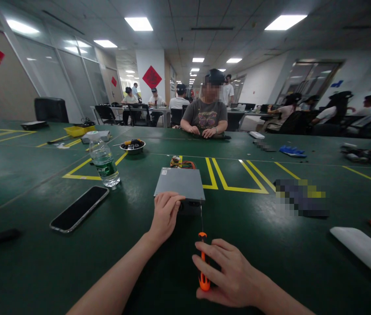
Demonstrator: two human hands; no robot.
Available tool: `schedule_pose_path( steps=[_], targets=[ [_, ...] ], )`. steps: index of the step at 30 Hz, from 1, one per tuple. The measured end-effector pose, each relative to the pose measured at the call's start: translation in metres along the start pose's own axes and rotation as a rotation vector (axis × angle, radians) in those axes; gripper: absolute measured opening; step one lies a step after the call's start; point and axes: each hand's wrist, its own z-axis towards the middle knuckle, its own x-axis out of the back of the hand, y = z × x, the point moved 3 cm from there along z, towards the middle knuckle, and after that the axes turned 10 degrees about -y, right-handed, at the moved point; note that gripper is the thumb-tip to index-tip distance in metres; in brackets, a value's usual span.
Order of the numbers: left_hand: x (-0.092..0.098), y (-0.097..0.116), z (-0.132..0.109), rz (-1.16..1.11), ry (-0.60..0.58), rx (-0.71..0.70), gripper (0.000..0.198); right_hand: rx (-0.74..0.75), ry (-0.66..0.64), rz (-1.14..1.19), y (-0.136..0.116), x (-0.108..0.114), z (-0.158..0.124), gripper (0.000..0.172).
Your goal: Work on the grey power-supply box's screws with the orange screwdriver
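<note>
A grey metal computer power supply unit [182,180] lies on the table in front of me, with a bundle of coloured cables [183,163] at its far side. My left hand [164,216] grips its near edge, the fingers together over the top rim. In my right hand [233,271] is a screwdriver [204,283] with an orange and black handle, held between thumb and fingers. Its thin shaft points away from me, and the tip reaches the near right corner of the unit. Whether the tip sits in a screw I cannot tell.
Left of the unit are a water bottle [104,164], a phone [79,209] and a metal bowl [133,148] of tools. A white object [365,251] lies at the right, blue gloves [292,151] farther back. A person [206,109] sits across the green table.
</note>
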Motion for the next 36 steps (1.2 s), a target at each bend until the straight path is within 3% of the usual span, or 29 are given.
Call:
schedule_pose_path(
  steps=[6,11,16,25,32,36],
  targets=[
    [-0.003,0.003,0.002,0.184,-0.089,-0.053,0.038,-0.098,-0.231,-0.078,-0.009,0.005,0.001,0.039],
    [-0.004,0.008,0.003,0.248,-0.169,-0.069,0.042,-0.184,-0.212,-0.273,-0.021,0.006,-0.011,0.027],
    [-0.003,0.010,0.004,0.257,-0.165,-0.053,0.043,-0.218,-0.231,-0.478,-0.024,0.002,-0.014,0.039],
    [-0.005,0.009,0.003,0.246,-0.176,-0.032,0.043,-0.272,-0.056,-0.433,-0.021,0.012,0.001,0.030],
    [-0.003,0.009,0.005,0.212,-0.187,-0.037,0.042,-0.589,0.184,-0.236,-0.022,0.003,-0.004,0.021],
    [-0.004,0.009,0.004,0.220,-0.192,-0.043,0.042,-0.699,0.144,-0.164,-0.028,-0.008,-0.001,0.034]
  ],
)
